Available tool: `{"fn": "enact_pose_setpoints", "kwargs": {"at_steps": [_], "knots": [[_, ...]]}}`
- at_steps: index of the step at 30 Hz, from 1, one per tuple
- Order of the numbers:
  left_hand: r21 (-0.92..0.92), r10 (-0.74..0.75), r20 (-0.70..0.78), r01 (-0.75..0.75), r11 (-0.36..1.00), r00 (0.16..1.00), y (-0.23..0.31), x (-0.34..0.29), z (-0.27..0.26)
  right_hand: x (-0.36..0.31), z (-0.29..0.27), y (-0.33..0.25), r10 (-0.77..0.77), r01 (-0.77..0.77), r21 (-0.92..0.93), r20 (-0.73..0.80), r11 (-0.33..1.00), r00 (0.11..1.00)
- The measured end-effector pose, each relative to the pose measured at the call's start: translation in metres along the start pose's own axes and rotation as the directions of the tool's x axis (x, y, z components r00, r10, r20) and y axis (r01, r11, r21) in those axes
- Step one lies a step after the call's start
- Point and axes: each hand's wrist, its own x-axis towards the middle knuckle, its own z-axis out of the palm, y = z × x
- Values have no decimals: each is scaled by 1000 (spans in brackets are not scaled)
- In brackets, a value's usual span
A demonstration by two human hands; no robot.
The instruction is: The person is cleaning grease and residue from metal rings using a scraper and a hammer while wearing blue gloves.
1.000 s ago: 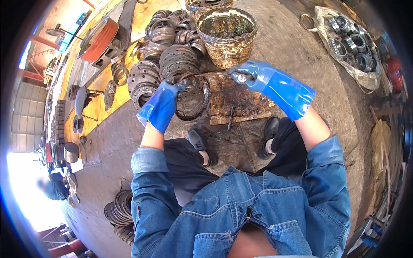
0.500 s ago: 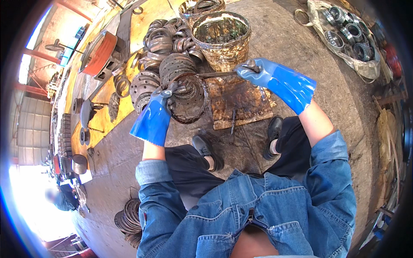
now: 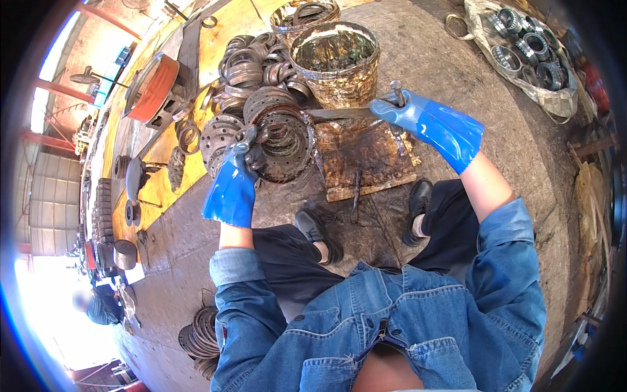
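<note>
Blue rubber gloves are covering both hands of a person in a denim jacket, who is sitting low over a grimy workshop floor (image 3: pixel 457 85).

Far left, a round red machine part (image 3: pixel 153 88) is lying on a yellow strip of floor. Beside it, a heap of rusty metal rings (image 3: pixel 251 68) is spreading toward the middle.

The left hand (image 3: pixel 235 176) is reaching forward, and its grip is closing on the near edge of a stack of greasy metal rings (image 3: pixel 281 134) that is resting on the floor just left of a stained board (image 3: pixel 366 160). A small tool (image 3: pixel 356 189) is lying on the board's near edge.

Behind the board, a dirty bucket (image 3: pixel 336 62) is standing full of dark grease.

The right hand (image 3: pixel 424 121) is clenching the handle of a flat metal blade (image 3: pixel 339 113), which is pointing left toward the top of the stack, its tip close to the rings; whether it is touching cannot be told.

Far right, a sack (image 3: pixel 516 85) is holding clean bearings (image 3: pixel 529 42).

Judging by this, the step in hand is scraping or greasing the top ring while the left hand is steadying the stack. The next move probably calls for a firm hold on the rings and a flat, controlled stroke of the blade.
</note>
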Motion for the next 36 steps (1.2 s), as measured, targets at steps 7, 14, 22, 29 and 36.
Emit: {"fn": "enact_pose_setpoints", "kwargs": {"at_steps": [7, 14, 22, 29, 36], "knots": [[-85, 129, 89, -122, 989, 988, -1, -7, 13, -14, 1, -16, 68, -71, 112, 37, 991, 997], [-157, 155, 138, -133, 979, 978, 5, 3, 9, 11, 30, 15, 104, -94, 679, 27, 728, 994], [-53, 224, 115, -219, 974, 968, 19, -1, 24, 16, 41, 6, 292, -260, 848, 131, 462, 947], [-104, 304, 160, -290, 951, 939, 24, 4, 24, 26, 52, 26, 107, -490, 801, 485, 345, 868], [-111, 431, 105, -420, 901, 896, 30, -5, 37, 6, 62, 4, -2, -654, 756, 654, -7, 756]]}}
